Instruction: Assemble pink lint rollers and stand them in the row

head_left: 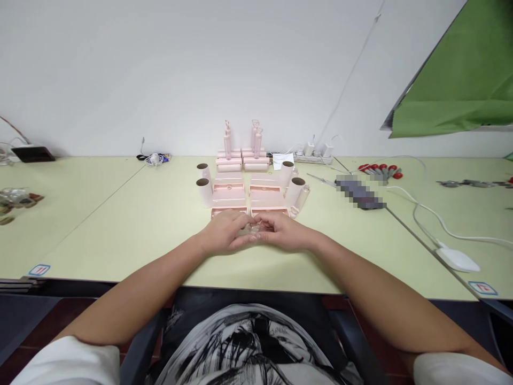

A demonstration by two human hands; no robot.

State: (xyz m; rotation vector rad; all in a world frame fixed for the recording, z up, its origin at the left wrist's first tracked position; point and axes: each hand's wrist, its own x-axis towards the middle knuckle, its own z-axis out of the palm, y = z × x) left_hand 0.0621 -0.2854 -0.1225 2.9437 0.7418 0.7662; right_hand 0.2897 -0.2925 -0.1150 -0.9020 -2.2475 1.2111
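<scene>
My left hand [224,231] and my right hand [284,231] meet at the front middle of the table, fingertips close together. Both have curled fingers around a small clear plastic piece [251,229], whose shape is mostly hidden. Just beyond the hands are pink open half-shell covers [228,195], laid in two columns. White rolls with brown cardboard cores stand upright on both sides, including a left roll [205,193] and a right roll [295,192]. Beside the right roll leans a pale pink handle-like part [303,197].
Pink rollers with upright handles [256,143] stand against the wall. Rightward lie a pixelated dark object [359,193], red-tipped grey tools [380,171] and a white charger [457,259] with its cable. A power strip [315,159] runs along the wall; a cable bundle [154,159] sits back left.
</scene>
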